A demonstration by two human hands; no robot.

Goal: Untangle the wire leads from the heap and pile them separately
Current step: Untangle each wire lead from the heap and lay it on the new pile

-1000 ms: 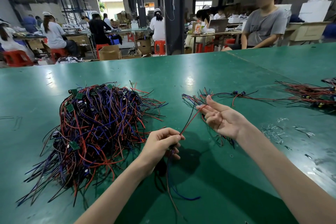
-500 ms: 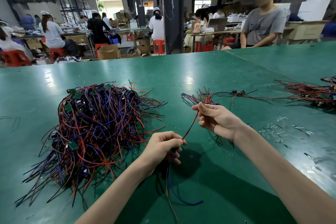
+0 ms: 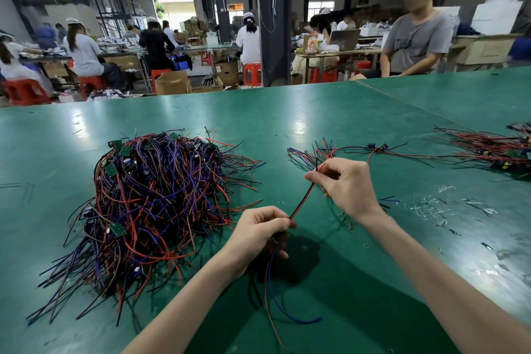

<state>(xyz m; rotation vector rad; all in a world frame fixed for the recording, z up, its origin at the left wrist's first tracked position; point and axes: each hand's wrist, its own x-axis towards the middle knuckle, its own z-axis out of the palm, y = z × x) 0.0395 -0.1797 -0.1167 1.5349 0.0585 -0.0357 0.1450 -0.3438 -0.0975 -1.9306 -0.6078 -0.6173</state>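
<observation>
Table (image 3: 287, 112) was the biggest thing: wide, green, and filling the whole lower part of the view. On it, the big heap of wires (image 3: 161, 204) sat at about nine o'clock from the hands. It was a thick mess of red, blue and black leads with little green boards stuck in it. A flat sorted pile (image 3: 488, 149) lay far off at two o'clock, near the right edge of the view. A small loose bunch (image 3: 316, 154) lay just past the right hand at twelve o'clock. The left hand (image 3: 258, 233) was low and close to the heap, with its fingers curled tight round one end of a red and black lead (image 3: 302, 200). The right hand (image 3: 347, 184) was higher up, and its thumb and first finger pinched the other end. The lead ran straight between them, from seven o'clock up to one o'clock, pulled tight and lifted off the table. Its loose tails (image 3: 268, 276) hung down from the left hand toward six o'clock. The lead looked free of the heap, I think. The right hand was nearer both piles, so it seemed best placed to carry the lead over. Open green table lay between that hand and the sorted pile, with only tiny clear scraps (image 3: 428, 207) at four o'clock.
</observation>
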